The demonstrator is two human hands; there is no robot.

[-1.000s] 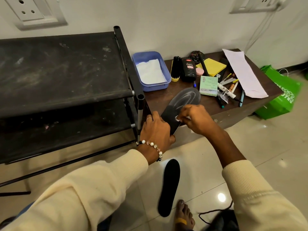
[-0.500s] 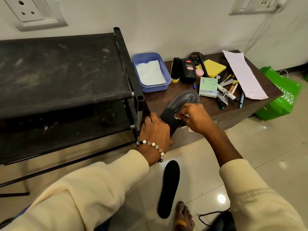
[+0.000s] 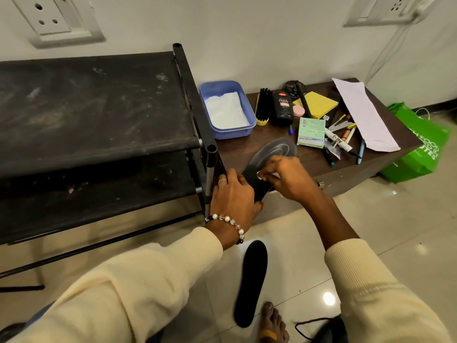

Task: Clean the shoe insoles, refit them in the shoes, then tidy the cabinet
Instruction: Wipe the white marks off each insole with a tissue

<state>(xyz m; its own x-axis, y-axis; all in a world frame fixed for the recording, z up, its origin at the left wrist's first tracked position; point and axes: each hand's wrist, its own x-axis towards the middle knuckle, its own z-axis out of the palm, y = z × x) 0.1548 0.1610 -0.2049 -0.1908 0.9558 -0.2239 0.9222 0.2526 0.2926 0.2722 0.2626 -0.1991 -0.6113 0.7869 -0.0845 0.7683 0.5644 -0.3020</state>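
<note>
A dark grey insole (image 3: pixel 274 154) lies tilted over the front edge of the low brown cabinet (image 3: pixel 309 167). My left hand (image 3: pixel 232 196) grips its near end at the cabinet edge. My right hand (image 3: pixel 286 177) pinches a small white wipe and presses it on the insole's middle. A second black insole (image 3: pixel 252 280) lies flat on the floor tiles below, beside a bare foot (image 3: pixel 272 325). Part of a dark shoe with a lace (image 3: pixel 321 328) shows at the bottom edge.
A black shoe rack (image 3: pixel 99 115) stands left, close to my left hand. On the cabinet: a blue tub (image 3: pixel 249 120) with white tissue, a brush (image 3: pixel 263 106), a black polish bottle (image 3: pixel 283 107), yellow notepad (image 3: pixel 316 103), green box (image 3: pixel 311 132), pens, paper. A green bag (image 3: pixel 422 144) sits right.
My right hand has slid the wipe slightly along the insole; the left hand keeps its grip. The view has shifted a little.
</note>
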